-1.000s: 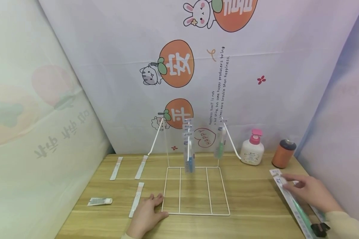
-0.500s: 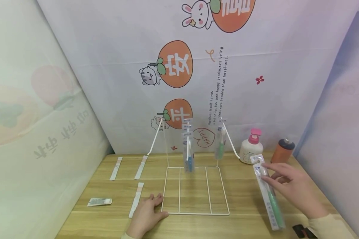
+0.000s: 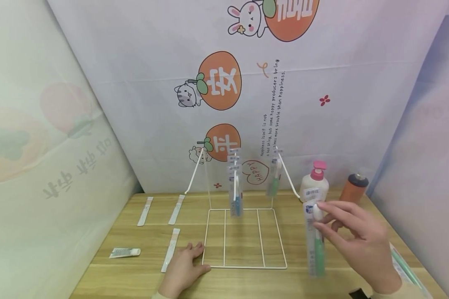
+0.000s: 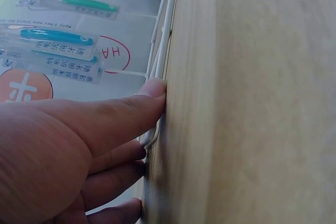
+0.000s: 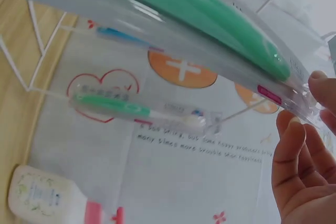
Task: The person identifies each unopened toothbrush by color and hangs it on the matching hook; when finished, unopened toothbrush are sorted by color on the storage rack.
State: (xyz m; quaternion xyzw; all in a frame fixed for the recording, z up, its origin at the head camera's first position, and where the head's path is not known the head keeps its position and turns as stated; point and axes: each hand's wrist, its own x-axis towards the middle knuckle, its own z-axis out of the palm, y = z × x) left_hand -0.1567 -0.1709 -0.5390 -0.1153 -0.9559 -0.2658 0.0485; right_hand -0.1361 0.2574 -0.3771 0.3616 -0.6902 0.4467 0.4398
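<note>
My right hand (image 3: 353, 241) pinches a packaged green toothbrush (image 3: 319, 253) near its brush head, between thumb and fingers. The clear pack hangs upright right of a white wire rack (image 3: 243, 268). In the right wrist view the green handle (image 5: 210, 19) crosses the top, inside its plastic. My left hand (image 3: 185, 268) rests at the rack's front left corner, thumb (image 4: 152, 88) on the wire in the left wrist view. Blue toothbrushes (image 3: 237, 203) in packs hang from the rack's middle hook, and one green toothbrush (image 3: 275, 182) from its right hook (image 3: 289, 176). The left hook (image 3: 194, 171) carries nothing.
Behind the held pack stand a pump bottle (image 3: 314, 180) and an orange can (image 3: 353, 189). Another green toothbrush pack (image 3: 405, 265) lies by the right wall. Several flat white sachets (image 3: 176, 209) and a small tube (image 3: 124, 252) lie left of the rack.
My right hand has lifted the green toothbrush pack from the table's right side and carried it left towards the rack, turning it upright. My left hand has stayed at the rack's corner.
</note>
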